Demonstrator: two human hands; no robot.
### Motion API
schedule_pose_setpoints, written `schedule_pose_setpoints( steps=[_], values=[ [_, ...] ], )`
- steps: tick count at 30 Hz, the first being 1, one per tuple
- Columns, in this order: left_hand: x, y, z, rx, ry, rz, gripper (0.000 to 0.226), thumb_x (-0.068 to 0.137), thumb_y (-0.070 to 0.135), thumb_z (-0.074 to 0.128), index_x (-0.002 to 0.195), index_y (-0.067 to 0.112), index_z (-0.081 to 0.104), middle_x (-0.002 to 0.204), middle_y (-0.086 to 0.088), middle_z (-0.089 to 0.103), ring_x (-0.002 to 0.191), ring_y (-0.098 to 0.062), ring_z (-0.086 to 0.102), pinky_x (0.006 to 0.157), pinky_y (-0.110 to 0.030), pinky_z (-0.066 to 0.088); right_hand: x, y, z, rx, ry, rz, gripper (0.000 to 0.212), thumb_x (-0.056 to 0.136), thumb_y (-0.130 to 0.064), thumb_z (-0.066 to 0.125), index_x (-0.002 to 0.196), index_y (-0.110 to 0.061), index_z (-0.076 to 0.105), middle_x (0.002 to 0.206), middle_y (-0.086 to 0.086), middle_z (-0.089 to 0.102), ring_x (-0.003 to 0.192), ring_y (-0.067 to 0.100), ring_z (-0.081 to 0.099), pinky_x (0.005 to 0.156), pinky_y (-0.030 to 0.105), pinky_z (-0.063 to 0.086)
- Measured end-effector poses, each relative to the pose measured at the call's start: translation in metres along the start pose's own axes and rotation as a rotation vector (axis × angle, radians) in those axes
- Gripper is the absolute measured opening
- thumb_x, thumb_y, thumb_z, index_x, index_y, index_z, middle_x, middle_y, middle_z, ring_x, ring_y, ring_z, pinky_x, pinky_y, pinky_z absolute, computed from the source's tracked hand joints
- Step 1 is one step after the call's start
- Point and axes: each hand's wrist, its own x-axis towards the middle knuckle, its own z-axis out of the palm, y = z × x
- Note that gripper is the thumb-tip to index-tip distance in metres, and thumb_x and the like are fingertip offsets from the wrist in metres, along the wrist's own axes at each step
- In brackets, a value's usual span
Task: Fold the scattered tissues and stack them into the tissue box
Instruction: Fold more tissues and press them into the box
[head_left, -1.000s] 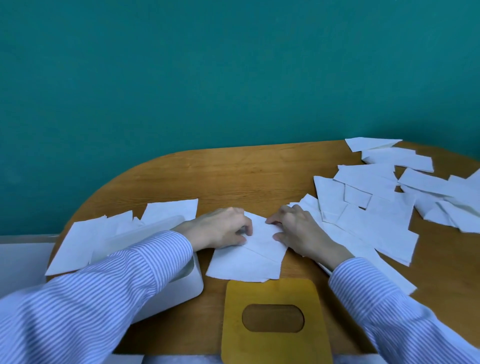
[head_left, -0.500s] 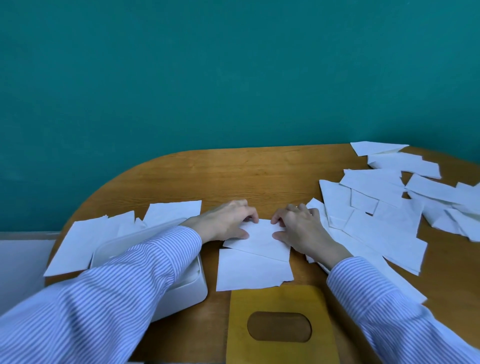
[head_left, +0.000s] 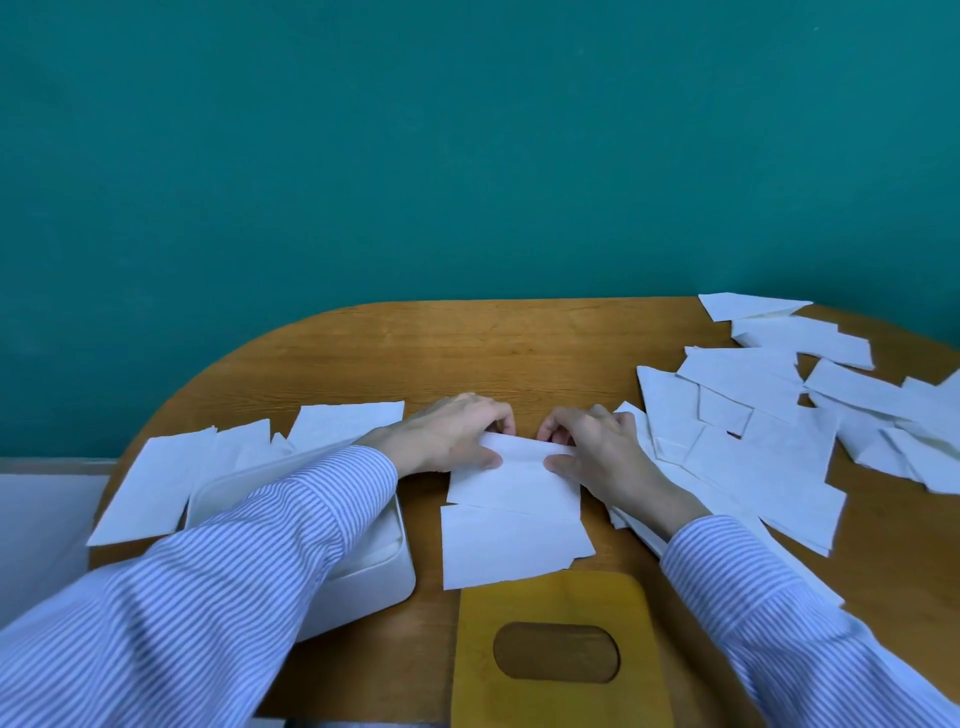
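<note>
A wooden table (head_left: 509, 358) carried loose tissues (head_left: 769, 447) on its right and a white tissue box (head_left: 374, 577) on its left; between them, the left hand (head_left: 457, 436) and right hand (head_left: 602, 452) pinched a tissue (head_left: 514, 480) by its far edge.

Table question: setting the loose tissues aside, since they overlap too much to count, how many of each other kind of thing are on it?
White tissue box: 1
Yellow wooden lid with an oval slot: 1
Hands at work, left hand and right hand, both pinching one tissue: 2
Total: 4
</note>
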Motion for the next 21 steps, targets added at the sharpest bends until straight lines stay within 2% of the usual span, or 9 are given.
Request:
schedule_pose_setpoints(
  steps=[3,7,10,16,21],
  values=[
    [-0.001,0.000,-0.002,0.001,0.046,0.016,0.015,0.093,0.032,0.066,0.107,0.031,0.060,0.110,0.009,0.057,0.109,-0.012,0.045,0.090,-0.036,0.041,-0.001,0.000,-0.002,-0.029,0.013,-0.017,0.013,0.088,-0.025,0.064,0.098,-0.032,0.061,0.095,-0.013,0.055,0.098,0.013,0.042,0.088,0.037,0.026],
    [-0.002,0.001,-0.002,0.007,0.110,0.052,0.005,0.092,0.032,0.067,0.097,0.031,0.064,0.091,0.012,0.055,0.094,-0.010,0.049,0.078,-0.031,0.043,-0.002,0.000,-0.002,0.002,0.041,-0.041,0.007,0.089,-0.029,0.065,0.095,-0.031,0.067,0.092,-0.009,0.062,0.096,0.015,0.048,0.087,0.038,0.032],
    [-0.003,0.003,-0.003,-0.005,0.134,0.035,0.003,0.092,0.032,0.067,0.095,0.032,0.067,0.093,0.013,0.060,0.091,-0.008,0.053,0.073,-0.029,0.043,-0.003,0.000,-0.004,0.055,0.065,-0.066,0.007,0.090,-0.028,0.066,0.094,-0.029,0.072,0.088,-0.009,0.066,0.093,0.016,0.052,0.086,0.038,0.040],
    [-0.012,0.000,-0.018,-0.165,0.228,0.007,0.009,0.093,0.033,0.069,0.099,0.030,0.075,0.095,0.012,0.070,0.089,-0.003,0.061,0.076,-0.027,0.049,-0.003,-0.003,-0.026,0.260,0.088,-0.040,0.010,0.094,-0.022,0.062,0.091,-0.030,0.067,0.086,-0.013,0.069,0.086,0.004,0.061,0.074,0.029,0.050],
    [-0.024,-0.005,-0.027,-0.192,0.292,0.013,0.009,0.092,0.034,0.070,0.098,0.031,0.076,0.093,0.016,0.071,0.089,-0.004,0.064,0.083,-0.035,0.055,-0.006,-0.011,-0.044,0.323,0.093,-0.048,0.015,0.093,-0.019,0.064,0.087,-0.033,0.065,0.084,-0.016,0.067,0.082,0.001,0.059,0.067,0.021,0.043]
  ],
)
